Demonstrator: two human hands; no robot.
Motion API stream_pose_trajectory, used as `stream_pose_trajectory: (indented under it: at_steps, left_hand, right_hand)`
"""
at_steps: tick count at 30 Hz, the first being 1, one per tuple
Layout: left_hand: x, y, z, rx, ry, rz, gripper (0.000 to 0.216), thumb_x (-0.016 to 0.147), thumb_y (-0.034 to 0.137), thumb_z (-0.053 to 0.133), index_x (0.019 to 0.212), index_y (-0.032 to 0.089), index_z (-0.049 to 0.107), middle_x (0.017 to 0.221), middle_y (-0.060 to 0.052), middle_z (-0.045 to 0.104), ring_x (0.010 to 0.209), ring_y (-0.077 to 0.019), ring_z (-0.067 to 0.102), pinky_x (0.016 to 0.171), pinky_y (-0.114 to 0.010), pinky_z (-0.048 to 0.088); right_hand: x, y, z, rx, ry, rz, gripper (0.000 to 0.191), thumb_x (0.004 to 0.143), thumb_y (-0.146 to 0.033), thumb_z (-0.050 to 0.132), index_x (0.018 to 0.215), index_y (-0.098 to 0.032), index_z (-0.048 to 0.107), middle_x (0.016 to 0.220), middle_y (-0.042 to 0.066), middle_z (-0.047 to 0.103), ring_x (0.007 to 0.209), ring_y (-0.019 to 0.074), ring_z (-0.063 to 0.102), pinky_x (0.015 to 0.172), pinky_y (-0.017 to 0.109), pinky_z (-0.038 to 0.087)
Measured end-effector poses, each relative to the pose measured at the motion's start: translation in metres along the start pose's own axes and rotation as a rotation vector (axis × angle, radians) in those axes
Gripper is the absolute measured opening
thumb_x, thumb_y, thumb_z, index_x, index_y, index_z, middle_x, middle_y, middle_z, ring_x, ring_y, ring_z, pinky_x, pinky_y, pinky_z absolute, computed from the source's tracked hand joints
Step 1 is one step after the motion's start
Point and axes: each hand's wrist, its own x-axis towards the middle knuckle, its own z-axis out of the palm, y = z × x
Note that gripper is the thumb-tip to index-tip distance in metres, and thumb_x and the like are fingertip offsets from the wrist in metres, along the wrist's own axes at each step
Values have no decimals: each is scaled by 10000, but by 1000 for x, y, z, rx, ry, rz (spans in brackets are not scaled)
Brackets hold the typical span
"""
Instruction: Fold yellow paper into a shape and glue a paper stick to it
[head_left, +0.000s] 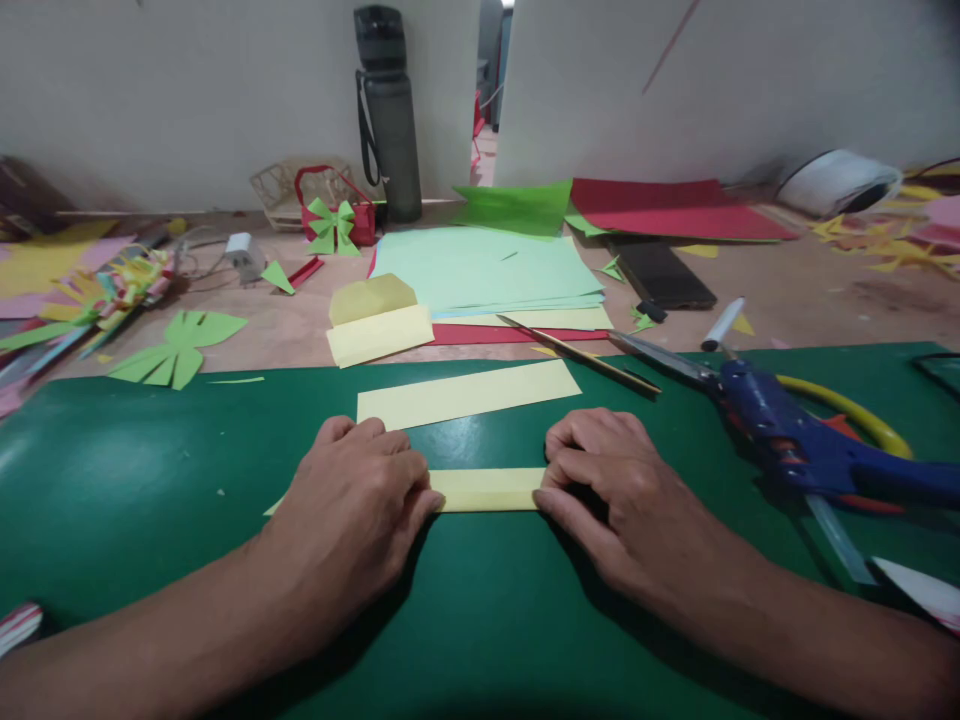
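A pale yellow paper strip [487, 490] lies across the green mat, with a crease line running along its length. My left hand [364, 500] pinches it toward its left end, thumb at the near edge and fingers curled. At the right end my right hand [611, 485] grips it the same way, hiding that end. Just beyond the hands rests a second flat yellow strip [469, 393], slightly slanted. Farther back lie a folded yellow paper piece [380, 337] and a darker yellow cut piece [373, 298].
On the right of the green mat [480, 630] are a blue glue gun [802, 430], scissors [660, 357] and a pointed stick [585, 357]. Behind stand stacked paper sheets [487, 265], a phone [664, 272], a dark bottle [394, 130] and a small red paper bag [360, 222].
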Motion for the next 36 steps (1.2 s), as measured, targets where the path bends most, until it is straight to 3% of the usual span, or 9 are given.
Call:
stream_pose_trajectory:
  at_steps: [11,17,36]
  left_hand:
    - [4,-3,1,151,10,100,341,858,215,363,556,173,514,562,-35,535,572,-162,399,636,-355,246]
    - [8,-2,-2,133,-57,68,287,829,212,437,566,167,541,577,-28,564,580,-166,446,634,-355,238]
    - [7,-2,1,181,2,91,329,842,224,412,529,182,506,541,-21,545,563,-175,431,648,-370,258]
  right_hand:
    - [3,0,-1,-95,-12,-33,219,810,-145,474,593,-177,474,720,30,496,737,178,460,721,368,306]
    - [3,2,-1,-93,-9,-35,223,795,-143,493,578,-178,456,713,25,501,726,172,457,714,361,303]
    - [3,1,-7,-99,-64,-17,200,772,-107,468,584,-175,457,750,36,507,754,181,457,730,371,298]
